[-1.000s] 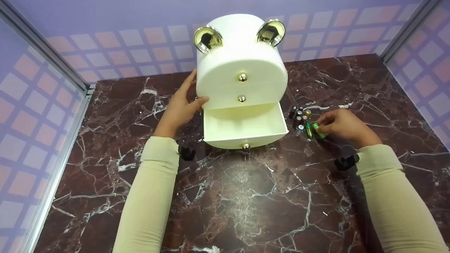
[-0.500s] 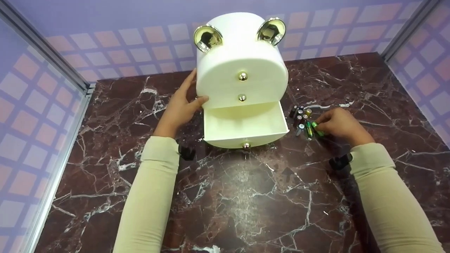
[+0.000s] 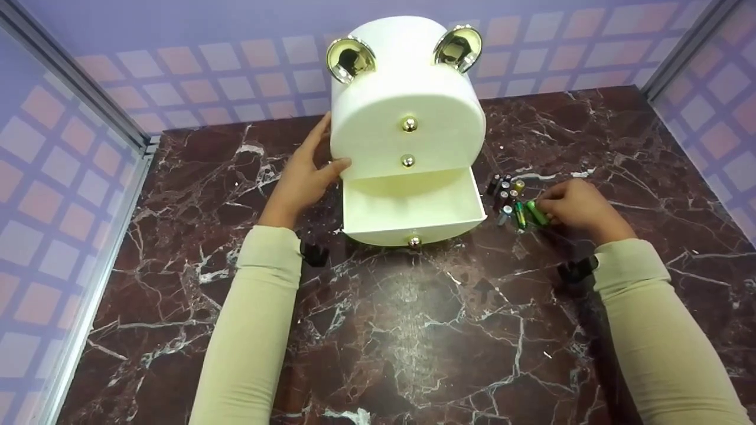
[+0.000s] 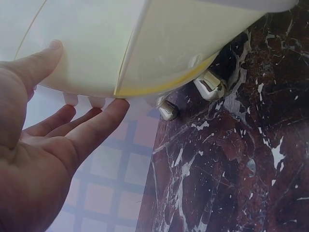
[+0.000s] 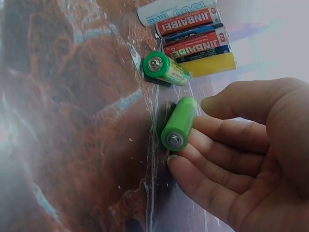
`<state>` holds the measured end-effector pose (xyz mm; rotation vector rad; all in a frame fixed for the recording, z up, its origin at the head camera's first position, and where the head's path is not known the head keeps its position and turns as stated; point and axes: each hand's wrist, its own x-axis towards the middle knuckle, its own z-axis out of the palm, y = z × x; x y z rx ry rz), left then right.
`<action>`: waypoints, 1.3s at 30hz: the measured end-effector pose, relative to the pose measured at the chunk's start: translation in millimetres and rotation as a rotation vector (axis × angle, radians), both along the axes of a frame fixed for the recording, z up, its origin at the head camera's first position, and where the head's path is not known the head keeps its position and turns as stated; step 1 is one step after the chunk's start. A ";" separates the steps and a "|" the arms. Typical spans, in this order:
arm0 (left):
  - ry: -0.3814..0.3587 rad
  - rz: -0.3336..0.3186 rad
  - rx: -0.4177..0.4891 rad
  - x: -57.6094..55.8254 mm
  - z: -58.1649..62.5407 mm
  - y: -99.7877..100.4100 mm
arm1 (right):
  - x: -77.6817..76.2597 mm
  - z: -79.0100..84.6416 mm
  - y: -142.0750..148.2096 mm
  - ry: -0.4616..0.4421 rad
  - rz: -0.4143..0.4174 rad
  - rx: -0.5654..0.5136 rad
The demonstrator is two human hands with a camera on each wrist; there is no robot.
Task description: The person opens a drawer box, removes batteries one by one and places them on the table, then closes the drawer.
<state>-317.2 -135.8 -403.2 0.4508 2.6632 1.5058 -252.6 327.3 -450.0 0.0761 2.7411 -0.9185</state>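
My left hand (image 3: 300, 183) rests against the left side of a white mini drawer cabinet (image 3: 407, 136), thumb at the lower front edge, fingers extended along the side. The cabinet's bottom drawer (image 3: 413, 203) is pulled out, with nothing visible inside. To the cabinet's right, my right hand (image 3: 576, 206) holds a light green battery (image 5: 179, 123) by its upper end, thumb on one side and fingers on the other. A darker green battery (image 5: 166, 70) stands just beside it. Several more batteries (image 5: 193, 43) stand in a tight cluster, some red, one white, one yellow.
Two gold mirrored ears (image 3: 351, 60) stick out from the cabinet top. Gold knobs (image 3: 409, 124) sit on the drawer fronts. The cabinet stands on a dark red marbled table (image 3: 413, 330), with tile-patterned walls (image 3: 224, 82) at the back and sides.
The light green battery has shifted slightly beside the darker green one, and more of it shows past my right fingers. My left hand and the open drawer stay as they were.
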 end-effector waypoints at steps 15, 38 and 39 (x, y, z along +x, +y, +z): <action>0.005 0.001 0.001 0.2 -1.4 -0.2 | 3.5 2.8 9.0 0.060 -0.031 0.101; -0.014 -0.017 0.069 0.5 -3.0 1.6 | 33.8 23.6 -64.3 0.655 -0.016 0.114; -0.015 -0.018 0.074 0.5 -3.1 1.7 | 36.0 23.3 -68.6 0.708 -0.002 0.104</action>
